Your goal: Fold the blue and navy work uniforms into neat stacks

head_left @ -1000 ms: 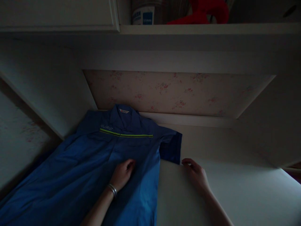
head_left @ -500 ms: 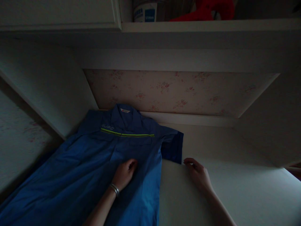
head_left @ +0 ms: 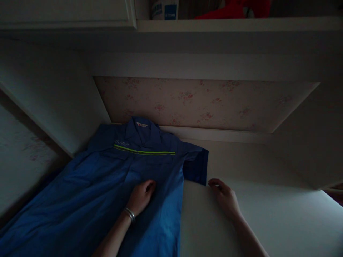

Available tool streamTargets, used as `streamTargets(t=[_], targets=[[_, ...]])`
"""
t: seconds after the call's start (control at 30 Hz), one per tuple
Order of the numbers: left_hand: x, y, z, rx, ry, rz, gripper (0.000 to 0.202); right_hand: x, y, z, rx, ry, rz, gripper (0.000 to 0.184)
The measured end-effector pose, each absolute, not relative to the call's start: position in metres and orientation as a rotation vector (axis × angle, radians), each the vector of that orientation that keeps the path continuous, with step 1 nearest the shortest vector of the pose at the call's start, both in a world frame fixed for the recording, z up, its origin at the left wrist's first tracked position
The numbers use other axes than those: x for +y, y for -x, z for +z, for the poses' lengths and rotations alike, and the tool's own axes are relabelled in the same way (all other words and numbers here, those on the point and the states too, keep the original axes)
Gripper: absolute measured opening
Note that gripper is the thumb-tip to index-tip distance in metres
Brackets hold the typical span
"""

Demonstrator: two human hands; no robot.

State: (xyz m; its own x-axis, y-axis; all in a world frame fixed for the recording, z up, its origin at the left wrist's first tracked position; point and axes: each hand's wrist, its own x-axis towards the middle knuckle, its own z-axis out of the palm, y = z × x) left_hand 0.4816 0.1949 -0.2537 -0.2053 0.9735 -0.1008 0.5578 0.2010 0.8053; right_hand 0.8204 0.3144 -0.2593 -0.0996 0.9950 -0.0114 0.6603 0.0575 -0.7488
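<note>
A blue work shirt (head_left: 107, 192) lies spread face up, its collar at the back and a yellow-green stripe across the chest. Over the front of the shirt is my left hand (head_left: 141, 196), fingers curled closed, a silver bracelet at the wrist; no cloth shows gathered in it. Whether it touches the fabric I cannot tell. Beyond the short sleeve, a darker blue piece of cloth (head_left: 197, 167) stretches out at the right. Just beside that piece's lower right corner is my right hand (head_left: 225, 196), its fingers bent in and closed, with nothing visible between them.
The white surface (head_left: 254, 217) extends to the right of the shirt. White panels rise at both sides, with flowered wallpaper (head_left: 187, 101) behind. An overhead shelf (head_left: 241, 25) holds a labelled container (head_left: 170, 10) and a red object (head_left: 233, 10).
The view has shifted very slightly. Both hands and the shirt keep practically the same positions.
</note>
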Motion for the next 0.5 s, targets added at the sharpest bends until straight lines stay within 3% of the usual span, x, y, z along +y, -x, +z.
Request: streamTargets(t=[0.5], targets=[[0.1934,-0.4839,-0.2438,1.892,-1.405,0.902,0.033,0.3121,-0.8195,-0.2598,-1.772,1.636,0.853,0.03]])
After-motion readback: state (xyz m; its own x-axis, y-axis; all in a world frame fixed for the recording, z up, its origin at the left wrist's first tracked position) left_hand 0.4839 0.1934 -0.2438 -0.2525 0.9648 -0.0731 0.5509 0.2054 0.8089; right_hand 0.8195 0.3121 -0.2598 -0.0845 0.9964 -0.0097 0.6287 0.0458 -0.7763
